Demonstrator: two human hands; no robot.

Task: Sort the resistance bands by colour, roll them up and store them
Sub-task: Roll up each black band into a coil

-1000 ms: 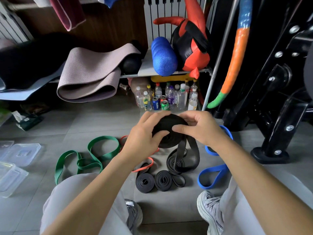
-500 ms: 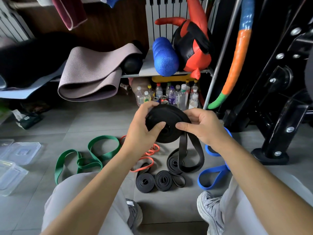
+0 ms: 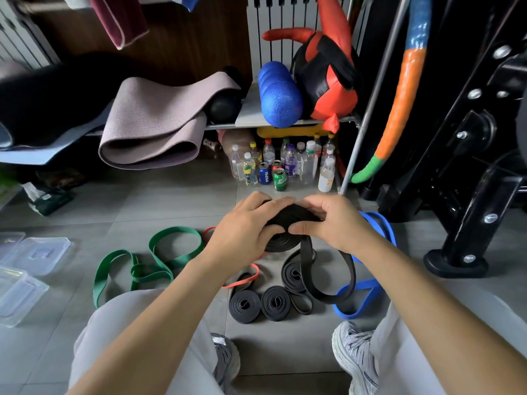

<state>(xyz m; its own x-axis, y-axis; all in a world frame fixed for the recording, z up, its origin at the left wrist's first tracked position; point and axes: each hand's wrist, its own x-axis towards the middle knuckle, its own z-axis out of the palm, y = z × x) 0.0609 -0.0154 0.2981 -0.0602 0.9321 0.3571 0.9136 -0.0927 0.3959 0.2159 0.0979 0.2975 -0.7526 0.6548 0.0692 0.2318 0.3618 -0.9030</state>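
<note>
- Between our hands, raised above the floor, sits the black roll point(image 3: 291, 216). Its flat face tips toward us, so we judge the winding axis to run roughly 12 to 6.
- Our left hand point(image 3: 245, 232) grips it from 9 o'clock, fingers curled over the top and thumb on the near face. Our right hand point(image 3: 333, 223) pinches it from 3 o'clock, and the two thumbs nearly meet.
- The unwound tail point(image 3: 305, 258) leaves the roll at 5 o'clock, under the right hand, and hangs as a long loop toward 5. The right hand is therefore nearer for feeding the slack, which we judge is the next job.
- Three coils point(image 3: 245, 305) lie on the floor at 6 o'clock. The loop hangs just beside the largest, and we cannot tell whether they touch.
- Bands that are not rolled surround them: blue point(image 3: 370, 286) at 4, red point(image 3: 242, 280) at 7 and green point(image 3: 171, 252) at 8.
- Farther out, the tubs point(image 3: 28, 266) sit well apart at 9, the bottles point(image 3: 285, 163) at 12 and the rack foot point(image 3: 456, 263) at 3. The right side is the tighter one.
</note>
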